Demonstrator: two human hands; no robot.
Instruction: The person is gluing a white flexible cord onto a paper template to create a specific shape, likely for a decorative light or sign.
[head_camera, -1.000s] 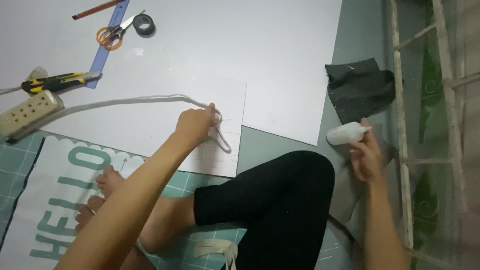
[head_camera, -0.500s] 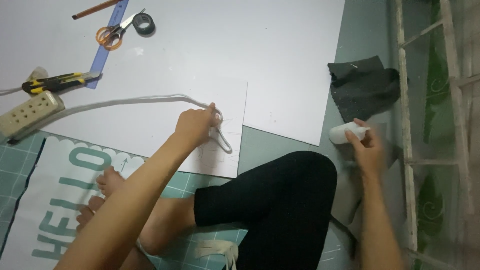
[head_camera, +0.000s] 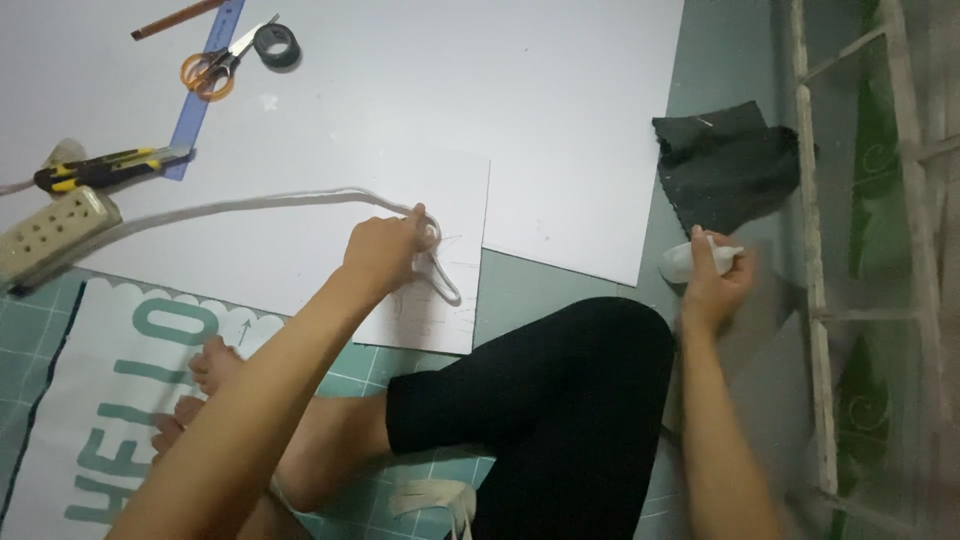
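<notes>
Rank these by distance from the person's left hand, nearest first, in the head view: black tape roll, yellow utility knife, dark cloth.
From the left hand:
1. Black tape roll, up and to its left, beside the scissors.
2. Yellow utility knife, far left, near the power strip.
3. Dark cloth, off to the right.

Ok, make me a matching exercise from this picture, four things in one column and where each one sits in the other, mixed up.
Things:
1. scissors
2. white rope
3. small white bottle
4. dark cloth

Places:
A. in the right hand
B. on the floor beside the white ladder frame
C. in the left hand
D. on the blue ruler, next to the black tape roll

Pairs: 1-D, 2-C, 3-A, 4-B
</notes>
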